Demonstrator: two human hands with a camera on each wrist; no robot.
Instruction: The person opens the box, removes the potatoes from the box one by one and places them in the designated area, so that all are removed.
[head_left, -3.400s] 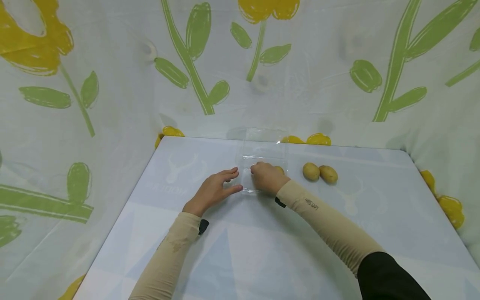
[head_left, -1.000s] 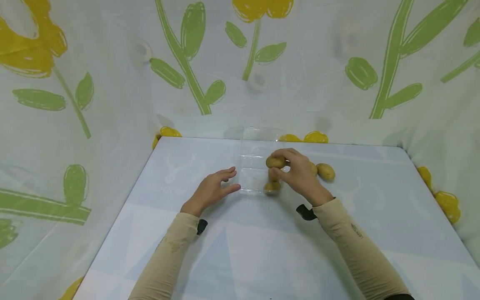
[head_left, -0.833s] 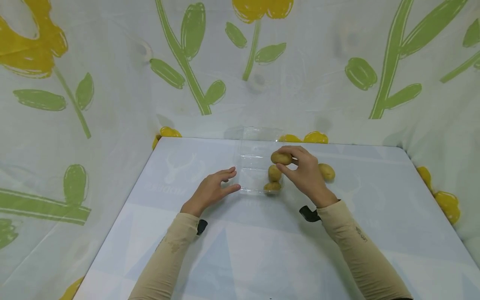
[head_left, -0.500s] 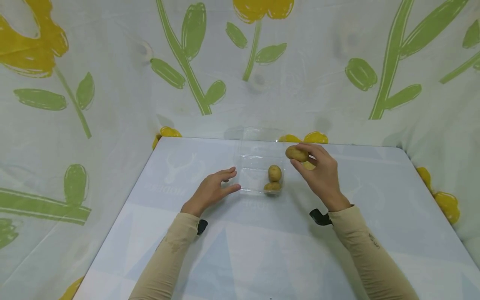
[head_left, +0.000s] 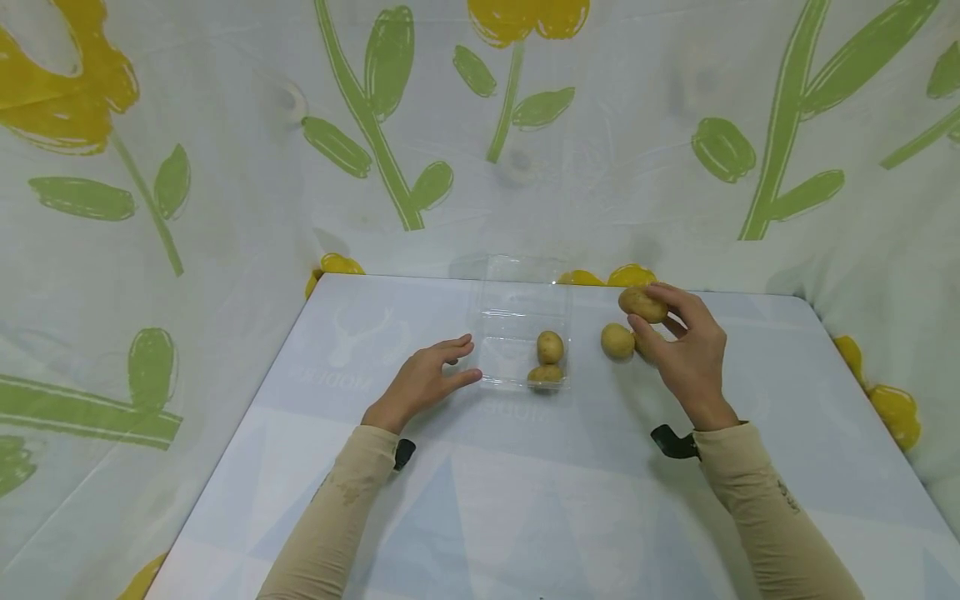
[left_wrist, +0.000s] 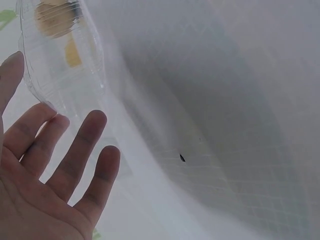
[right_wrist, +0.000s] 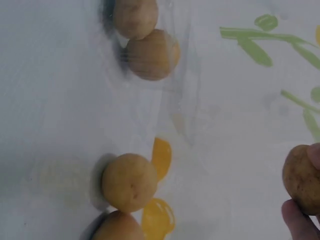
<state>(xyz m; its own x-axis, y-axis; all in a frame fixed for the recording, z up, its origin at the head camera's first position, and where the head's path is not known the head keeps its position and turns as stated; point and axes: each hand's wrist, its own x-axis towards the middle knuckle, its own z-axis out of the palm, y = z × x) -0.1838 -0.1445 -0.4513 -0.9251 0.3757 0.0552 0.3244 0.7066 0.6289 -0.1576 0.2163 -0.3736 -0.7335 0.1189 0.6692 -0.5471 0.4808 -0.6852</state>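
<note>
While a potato (head_left: 642,305) is being pinched aloft by the right hand (head_left: 690,354), seemingly needing lowering next, the container (head_left: 506,354) is perhaps being touched by the spread left hand (head_left: 423,379).

The head view looks forward and down past the far edge of the table (head_left: 480,500); both closer wrist views, the right turned sideways, share its clear plastic clamshell (head_left: 517,315).

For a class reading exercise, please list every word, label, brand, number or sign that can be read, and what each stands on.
"MOD…": probably, on the tabletop, left of the clear container; its ending is too faint.
Tabletop lettering in front of the container: too faint.
Print on the right sleeve: too small to read.
No legible numbers.
</note>
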